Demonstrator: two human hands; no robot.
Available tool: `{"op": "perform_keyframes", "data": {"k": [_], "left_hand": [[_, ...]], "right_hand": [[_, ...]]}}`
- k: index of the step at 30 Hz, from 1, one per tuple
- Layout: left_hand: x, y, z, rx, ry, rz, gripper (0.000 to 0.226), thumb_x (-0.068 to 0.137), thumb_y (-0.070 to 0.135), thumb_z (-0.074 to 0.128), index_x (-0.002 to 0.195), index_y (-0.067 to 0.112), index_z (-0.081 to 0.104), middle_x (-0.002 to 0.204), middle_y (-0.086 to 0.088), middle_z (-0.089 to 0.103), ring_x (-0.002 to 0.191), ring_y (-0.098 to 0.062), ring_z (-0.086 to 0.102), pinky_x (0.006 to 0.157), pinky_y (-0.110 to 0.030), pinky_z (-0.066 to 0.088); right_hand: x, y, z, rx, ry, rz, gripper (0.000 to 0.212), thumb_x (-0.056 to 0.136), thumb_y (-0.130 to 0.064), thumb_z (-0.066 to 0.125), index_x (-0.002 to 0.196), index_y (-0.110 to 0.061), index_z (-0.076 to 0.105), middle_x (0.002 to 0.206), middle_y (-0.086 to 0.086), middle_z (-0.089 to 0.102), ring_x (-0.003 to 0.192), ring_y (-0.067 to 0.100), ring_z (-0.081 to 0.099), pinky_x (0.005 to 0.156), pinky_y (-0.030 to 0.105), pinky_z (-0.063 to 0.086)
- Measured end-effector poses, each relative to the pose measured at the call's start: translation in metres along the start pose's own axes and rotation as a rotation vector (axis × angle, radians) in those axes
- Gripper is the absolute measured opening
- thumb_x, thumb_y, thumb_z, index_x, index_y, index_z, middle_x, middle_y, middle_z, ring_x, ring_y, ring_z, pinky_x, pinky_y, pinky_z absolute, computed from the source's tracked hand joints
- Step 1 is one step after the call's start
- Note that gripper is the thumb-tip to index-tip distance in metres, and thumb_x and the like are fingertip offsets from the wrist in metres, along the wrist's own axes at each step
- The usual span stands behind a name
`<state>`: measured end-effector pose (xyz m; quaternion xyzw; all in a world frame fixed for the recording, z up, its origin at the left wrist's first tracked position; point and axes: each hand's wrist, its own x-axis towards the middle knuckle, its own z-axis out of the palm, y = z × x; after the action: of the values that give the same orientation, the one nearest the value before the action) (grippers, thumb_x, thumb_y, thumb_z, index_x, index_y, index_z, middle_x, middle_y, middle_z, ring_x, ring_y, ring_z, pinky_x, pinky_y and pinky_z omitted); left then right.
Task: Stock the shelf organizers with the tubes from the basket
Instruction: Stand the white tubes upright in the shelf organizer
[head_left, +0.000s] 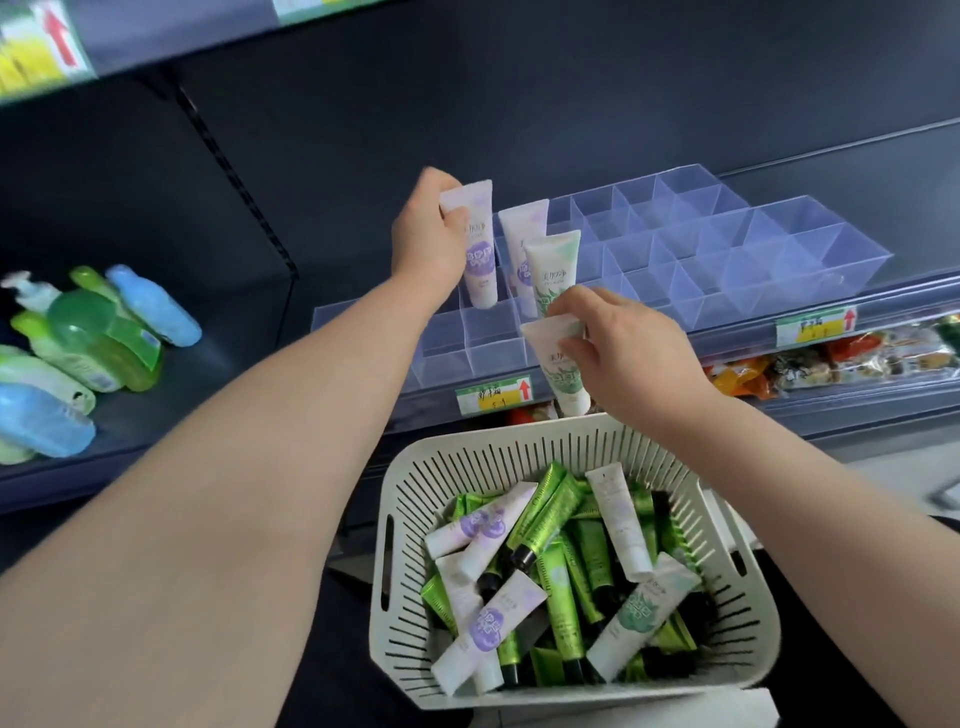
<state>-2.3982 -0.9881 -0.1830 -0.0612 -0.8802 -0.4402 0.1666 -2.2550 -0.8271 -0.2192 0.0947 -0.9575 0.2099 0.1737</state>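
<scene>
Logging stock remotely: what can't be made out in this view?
Head view:
1. Basket bottom: buried under tubes; count unknowable.
2. Purple tube in left hand: seated or not, clear organizer walls don't show.
3. Green tube top: partly covered by right hand.
4. Price tags: writing too small.

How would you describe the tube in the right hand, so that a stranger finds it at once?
Find the clear organizer, then the white basket below it. Between them the right hand pinches a white tube, cap down. Its print is green, unlike the purple-printed tube in the left hand.
</scene>
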Motion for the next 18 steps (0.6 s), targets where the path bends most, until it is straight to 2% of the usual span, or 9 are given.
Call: {"op": "perform_keyframes", "data": {"k": [3, 9, 12, 15, 18], "left_hand": [[0.006, -0.009, 0.006, 0.017, -0.071, -0.035, 0.020, 0.090, 0.005, 0.042, 0.096, 0.022, 0.050, 0.093, 0.002, 0.056, 0.081, -0.018, 0.053, 0.067, -0.035, 0.050], [0.015, -0.021, 0.006, 0.031, -0.116, -0.102, 0.027, 0.091, 0.000, 0.036, 0.096, 0.022, 0.052, 0.103, -0.003, 0.059, 0.096, -0.025, 0.062, 0.076, -0.045, 0.059], [0.016, -0.024, 0.006, 0.029, -0.124, -0.110, 0.037, 0.092, -0.004, 0.035, 0.107, 0.023, 0.055, 0.110, 0.000, 0.057, 0.100, -0.021, 0.060, 0.078, -0.040, 0.059], [0.013, -0.024, 0.002, 0.005, -0.134, -0.100, 0.050, 0.092, -0.007, 0.034, 0.127, 0.023, 0.053, 0.125, 0.000, 0.055, 0.107, -0.018, 0.058, 0.081, -0.030, 0.055], [0.006, -0.024, -0.006, -0.002, -0.113, -0.055, 0.052, 0.094, -0.005, 0.037, 0.136, 0.023, 0.047, 0.137, -0.002, 0.050, 0.117, -0.017, 0.053, 0.092, -0.027, 0.047]], "right_hand": [[0.000, 0.002, 0.003, 0.010, -0.025, 0.004, 0.022, 0.091, -0.017, 0.053, 0.113, -0.021, 0.051, 0.105, 0.001, 0.062, 0.075, 0.022, 0.054, 0.055, 0.030, 0.040], [0.003, 0.000, 0.005, 0.054, -0.055, 0.038, 0.021, 0.090, -0.016, 0.053, 0.111, -0.020, 0.051, 0.106, 0.000, 0.062, 0.077, 0.022, 0.058, 0.063, 0.037, 0.050], [0.006, -0.004, 0.007, 0.075, -0.066, 0.051, 0.021, 0.091, -0.016, 0.052, 0.111, -0.019, 0.051, 0.108, -0.001, 0.062, 0.076, 0.020, 0.056, 0.065, 0.039, 0.051], [0.009, -0.012, 0.007, 0.081, -0.072, 0.045, 0.021, 0.092, -0.016, 0.052, 0.113, -0.018, 0.051, 0.109, -0.001, 0.061, 0.078, 0.020, 0.055, 0.066, 0.040, 0.051], [0.015, -0.022, 0.003, 0.081, -0.055, 0.041, 0.022, 0.093, -0.016, 0.051, 0.115, -0.017, 0.050, 0.109, 0.000, 0.060, 0.080, 0.021, 0.055, 0.066, 0.039, 0.049]]}}
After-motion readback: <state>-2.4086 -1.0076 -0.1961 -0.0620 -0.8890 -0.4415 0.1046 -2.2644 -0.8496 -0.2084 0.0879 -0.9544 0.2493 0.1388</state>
